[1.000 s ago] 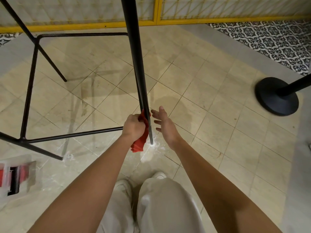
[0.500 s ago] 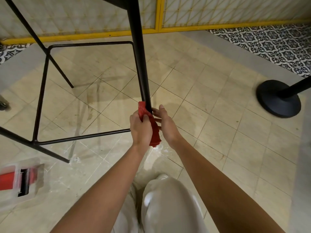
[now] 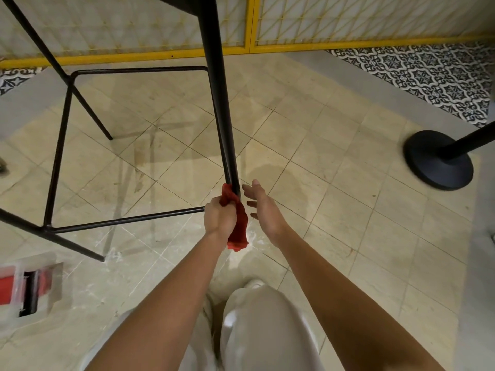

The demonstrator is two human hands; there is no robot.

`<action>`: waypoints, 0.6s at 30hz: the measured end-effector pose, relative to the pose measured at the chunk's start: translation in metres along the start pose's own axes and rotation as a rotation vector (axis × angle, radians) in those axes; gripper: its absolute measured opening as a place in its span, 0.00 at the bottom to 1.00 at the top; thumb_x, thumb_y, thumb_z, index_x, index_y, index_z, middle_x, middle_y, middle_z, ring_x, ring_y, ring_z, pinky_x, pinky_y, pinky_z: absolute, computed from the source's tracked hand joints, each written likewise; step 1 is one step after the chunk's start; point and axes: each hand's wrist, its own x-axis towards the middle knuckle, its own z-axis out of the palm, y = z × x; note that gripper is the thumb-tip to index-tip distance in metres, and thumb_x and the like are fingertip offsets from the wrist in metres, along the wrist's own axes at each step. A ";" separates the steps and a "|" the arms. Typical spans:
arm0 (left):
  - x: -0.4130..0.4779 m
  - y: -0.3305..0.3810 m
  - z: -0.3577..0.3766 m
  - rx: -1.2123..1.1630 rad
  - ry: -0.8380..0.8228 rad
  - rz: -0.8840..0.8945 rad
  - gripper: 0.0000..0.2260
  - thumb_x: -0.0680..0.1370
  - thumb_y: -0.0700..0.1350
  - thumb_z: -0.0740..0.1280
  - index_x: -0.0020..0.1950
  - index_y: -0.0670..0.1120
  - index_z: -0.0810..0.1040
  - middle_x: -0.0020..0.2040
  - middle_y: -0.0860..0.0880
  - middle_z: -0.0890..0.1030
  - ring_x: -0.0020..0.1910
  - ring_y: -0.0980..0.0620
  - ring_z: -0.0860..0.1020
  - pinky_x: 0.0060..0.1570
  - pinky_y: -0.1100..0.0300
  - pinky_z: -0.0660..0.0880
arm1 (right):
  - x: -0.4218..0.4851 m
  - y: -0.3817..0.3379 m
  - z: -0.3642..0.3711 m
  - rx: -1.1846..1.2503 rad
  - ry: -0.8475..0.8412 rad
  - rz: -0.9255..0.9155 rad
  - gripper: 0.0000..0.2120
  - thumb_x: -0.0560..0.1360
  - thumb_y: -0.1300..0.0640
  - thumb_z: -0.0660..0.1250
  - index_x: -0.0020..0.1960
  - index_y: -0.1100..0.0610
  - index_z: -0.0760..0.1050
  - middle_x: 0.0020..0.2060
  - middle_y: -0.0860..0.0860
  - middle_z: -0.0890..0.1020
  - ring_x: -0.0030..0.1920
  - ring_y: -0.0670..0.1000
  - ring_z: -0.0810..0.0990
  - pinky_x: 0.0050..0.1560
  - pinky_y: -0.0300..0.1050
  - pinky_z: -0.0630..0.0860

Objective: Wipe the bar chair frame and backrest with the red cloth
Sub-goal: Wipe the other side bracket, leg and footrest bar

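The step is judged best done with the red cloth [image 3: 238,226] wrapped fully round the bar chair leg [image 3: 218,103] and drawn along it under even pressure, the leg being steadied by the free hand. The cloth is gripped by the curled left hand [image 3: 221,216] and pressed low on the leg, beside the footrest rail [image 3: 128,219]; its tail hangs below the fist. The right hand [image 3: 263,207] is held open just right of the leg, with nothing in it.
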 end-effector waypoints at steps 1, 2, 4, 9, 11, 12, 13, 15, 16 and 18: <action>-0.002 -0.001 -0.003 -0.057 -0.010 -0.029 0.11 0.78 0.40 0.61 0.59 0.43 0.74 0.52 0.44 0.79 0.50 0.46 0.76 0.50 0.55 0.72 | 0.000 0.003 0.000 -0.004 0.001 0.008 0.26 0.79 0.39 0.47 0.70 0.50 0.68 0.69 0.50 0.70 0.68 0.51 0.68 0.70 0.54 0.62; -0.003 -0.002 -0.006 -0.119 -0.015 -0.055 0.12 0.77 0.41 0.63 0.61 0.45 0.71 0.53 0.44 0.78 0.52 0.46 0.76 0.52 0.54 0.72 | 0.000 0.007 0.000 -0.008 0.003 0.016 0.25 0.79 0.40 0.48 0.69 0.51 0.69 0.67 0.50 0.72 0.66 0.50 0.70 0.69 0.52 0.64; -0.009 -0.003 -0.010 -0.227 -0.040 -0.077 0.18 0.77 0.41 0.65 0.65 0.47 0.65 0.54 0.44 0.77 0.54 0.46 0.76 0.54 0.54 0.72 | -0.003 0.013 0.000 -0.005 0.000 0.039 0.19 0.79 0.44 0.53 0.64 0.51 0.71 0.60 0.49 0.76 0.59 0.48 0.74 0.62 0.46 0.68; -0.021 -0.003 -0.009 -0.282 -0.126 -0.073 0.22 0.76 0.41 0.67 0.65 0.46 0.60 0.49 0.46 0.77 0.50 0.50 0.77 0.54 0.53 0.75 | -0.014 0.022 0.004 -0.017 -0.028 0.061 0.20 0.79 0.46 0.57 0.69 0.51 0.67 0.57 0.52 0.78 0.57 0.53 0.77 0.63 0.54 0.72; -0.026 -0.002 -0.008 -0.238 -0.176 -0.054 0.18 0.76 0.46 0.68 0.61 0.42 0.66 0.52 0.42 0.79 0.51 0.48 0.79 0.55 0.50 0.77 | -0.019 0.020 0.000 0.046 -0.022 0.053 0.20 0.80 0.47 0.57 0.70 0.51 0.66 0.57 0.52 0.78 0.56 0.54 0.78 0.62 0.54 0.73; -0.027 -0.002 -0.007 -0.200 -0.211 -0.043 0.17 0.76 0.49 0.66 0.60 0.42 0.69 0.54 0.42 0.79 0.52 0.47 0.79 0.55 0.48 0.78 | -0.020 0.022 -0.002 0.073 -0.020 0.047 0.21 0.79 0.47 0.58 0.70 0.51 0.65 0.58 0.52 0.77 0.56 0.54 0.78 0.61 0.54 0.74; -0.031 0.000 -0.007 -0.166 -0.239 -0.027 0.15 0.77 0.51 0.64 0.60 0.43 0.71 0.55 0.43 0.79 0.53 0.47 0.79 0.55 0.47 0.78 | -0.022 0.022 -0.005 0.091 -0.016 0.037 0.21 0.79 0.47 0.59 0.70 0.50 0.65 0.58 0.52 0.77 0.56 0.54 0.78 0.60 0.54 0.75; -0.037 0.004 -0.006 -0.122 -0.274 0.022 0.12 0.80 0.50 0.60 0.59 0.45 0.73 0.54 0.45 0.79 0.52 0.45 0.79 0.53 0.47 0.79 | -0.024 0.026 -0.011 0.129 0.025 0.021 0.19 0.79 0.49 0.60 0.69 0.51 0.66 0.57 0.53 0.78 0.54 0.55 0.79 0.58 0.55 0.76; -0.037 0.006 -0.006 -0.090 -0.278 0.061 0.11 0.81 0.49 0.58 0.58 0.46 0.75 0.54 0.45 0.80 0.51 0.46 0.80 0.51 0.47 0.79 | -0.023 0.029 -0.014 0.163 0.064 0.020 0.18 0.79 0.51 0.60 0.68 0.52 0.66 0.55 0.53 0.79 0.53 0.56 0.80 0.57 0.56 0.77; -0.037 0.009 -0.006 -0.025 -0.232 0.137 0.11 0.81 0.46 0.58 0.56 0.47 0.78 0.51 0.47 0.82 0.46 0.50 0.80 0.45 0.52 0.79 | -0.022 0.033 -0.021 0.178 0.157 0.040 0.16 0.80 0.53 0.59 0.67 0.52 0.66 0.53 0.52 0.78 0.51 0.55 0.79 0.56 0.56 0.77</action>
